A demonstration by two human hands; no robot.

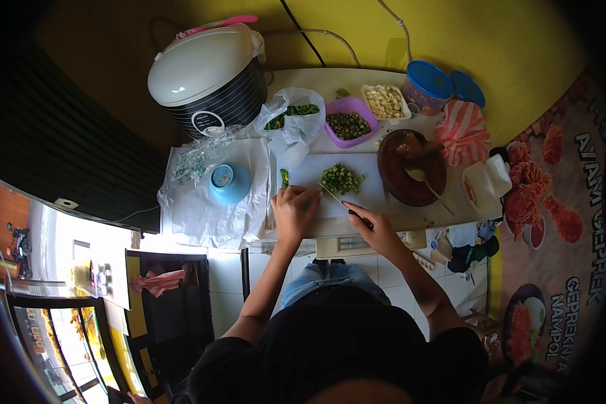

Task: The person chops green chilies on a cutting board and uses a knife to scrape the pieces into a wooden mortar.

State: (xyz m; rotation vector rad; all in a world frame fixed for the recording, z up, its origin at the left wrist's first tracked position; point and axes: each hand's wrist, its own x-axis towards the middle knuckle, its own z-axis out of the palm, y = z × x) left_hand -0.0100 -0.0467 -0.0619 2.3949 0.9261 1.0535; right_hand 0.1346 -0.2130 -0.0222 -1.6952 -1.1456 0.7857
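Note:
My right hand is wrapped round the black handle of a small knife, whose blade points up and left over a white cutting board. Beside the blade lies a pile of chopped green pieces. My left hand rests on the board's left part with its fingers curled together; what is under them is hidden. Just above those fingers a green chili-like piece shows. A purple bowl of chopped green pieces stands behind the board.
Left are a rice cooker, a plastic bag of greens and an upturned blue bowl on plastic sheets. Right are a stone mortar with a spoon, a tray of pale pieces, a striped cloth and a foam box.

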